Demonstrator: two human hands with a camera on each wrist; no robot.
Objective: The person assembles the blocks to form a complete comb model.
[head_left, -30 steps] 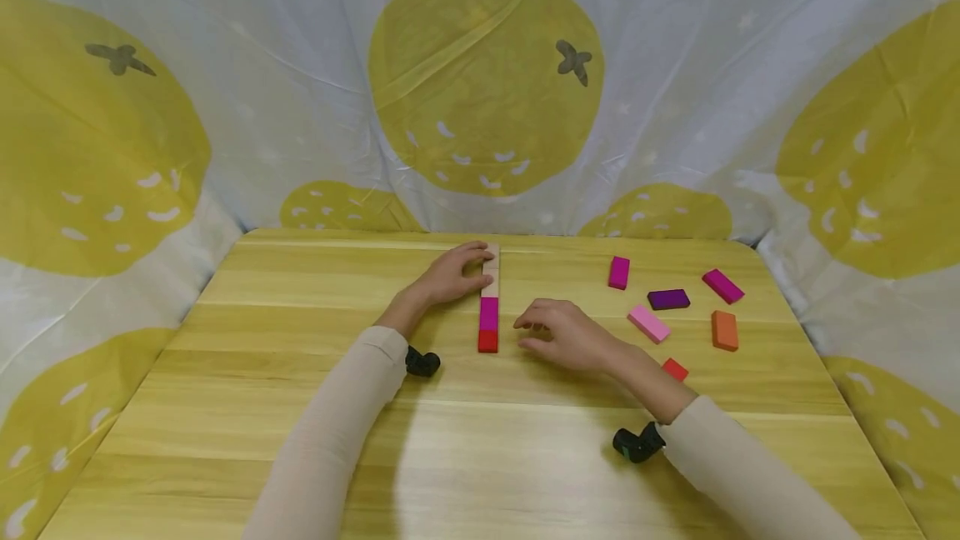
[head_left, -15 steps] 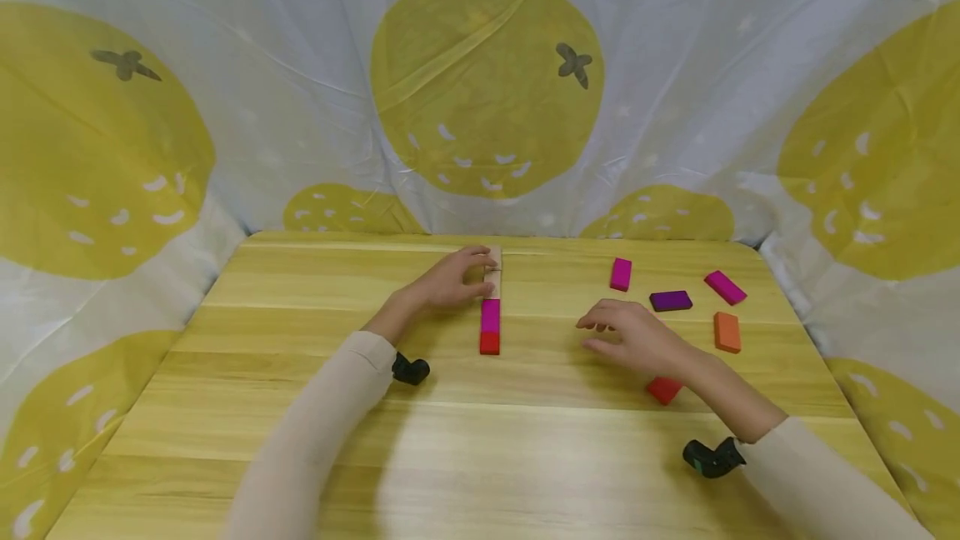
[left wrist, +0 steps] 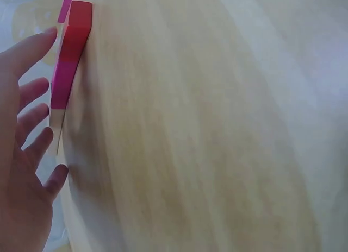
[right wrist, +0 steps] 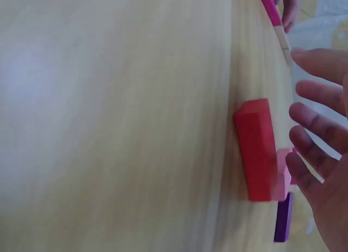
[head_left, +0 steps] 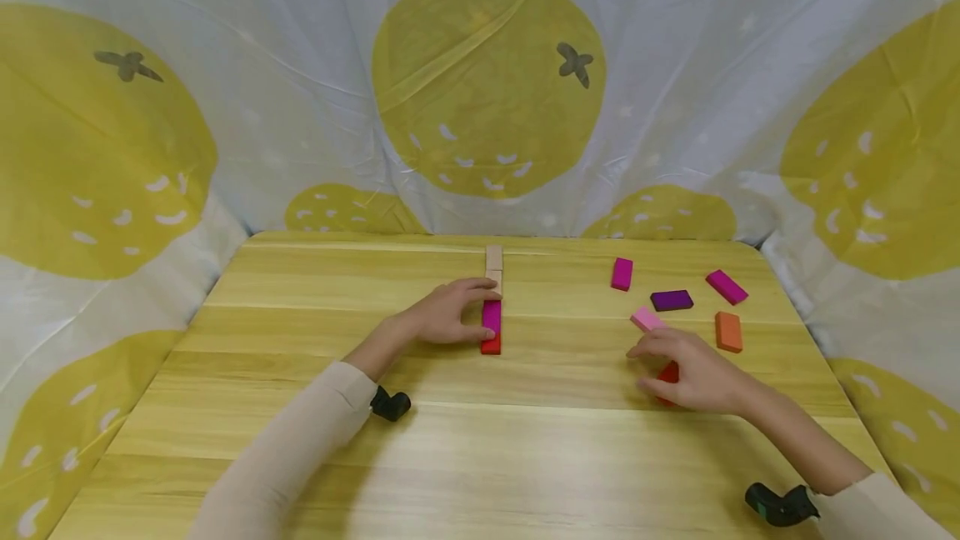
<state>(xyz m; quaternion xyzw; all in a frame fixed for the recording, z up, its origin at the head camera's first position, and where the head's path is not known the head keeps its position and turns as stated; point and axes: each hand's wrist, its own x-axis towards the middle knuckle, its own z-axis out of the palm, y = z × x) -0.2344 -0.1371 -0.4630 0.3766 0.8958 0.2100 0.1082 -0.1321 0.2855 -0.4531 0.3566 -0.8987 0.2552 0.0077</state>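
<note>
A straight row of blocks lies on the table: plain wooden blocks (head_left: 493,257) at the far end, then a magenta block (head_left: 491,314), and a red block (head_left: 491,347) at the near end. Over the row's left side is my left hand (head_left: 452,312), fingers loosely bent, thumb by the red and magenta blocks; whether it touches them I cannot tell. My right hand (head_left: 701,371) hovers with spread fingers above a loose red block (right wrist: 255,151), which it partly hides in the head view. A pink block (head_left: 646,319) sits just beyond that hand.
Other loose blocks lie on the right of the wooden table (head_left: 300,273): a magenta block (head_left: 622,273), a purple block (head_left: 672,300), another magenta block (head_left: 727,287) and an orange block (head_left: 728,332). A fruit-patterned cloth (head_left: 480,82) hangs behind the table.
My right hand has moved right, away from the row, to the loose red block. My left hand has slid nearer along the row, from the wooden blocks to the magenta and red ones.
</note>
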